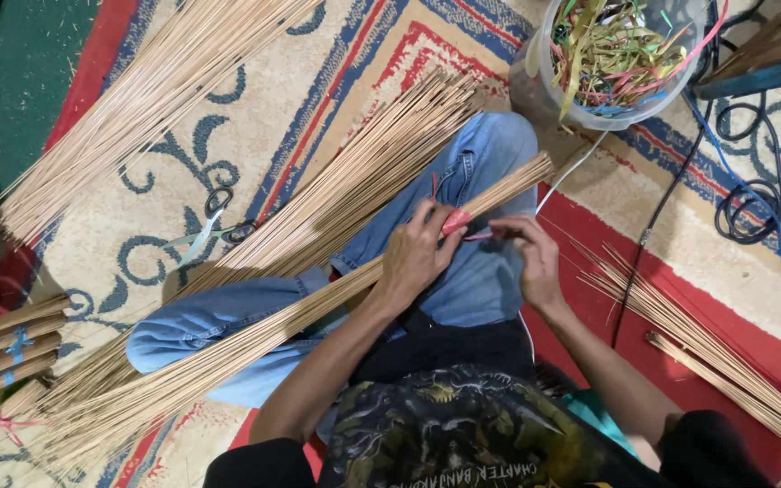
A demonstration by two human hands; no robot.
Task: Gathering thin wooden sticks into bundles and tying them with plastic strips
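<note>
Both hands meet over the lap: the left hand (416, 256) is curled around a long bundle of thin sticks (255, 339), its fingers pinching a red plastic strip (456, 220) against the bundle near its upper end. Just beside it, the right hand (531, 258) has its fingers closed on the other end of the same strip, which runs between the two hands. That bundle lies slantwise across the blue jeans (463, 181), passing under the left palm, its bound end reaching up past the knee and its loose end fanning out toward the lower left.

Beyond the knee a second sheaf of loose sticks (368, 172) rests on the patterned carpet (318, 81), and a third pile (146, 99) spreads toward the upper left. Scissors (214, 221) lie on the carpet between those piles. Tied bundles (6, 348) with blue and pink ties sit stacked at the left edge. A clear plastic tub (535, 77) of coloured strips stands at the top right, near blue and black cables (752, 203), and more sticks (707, 352) lie on the right
</note>
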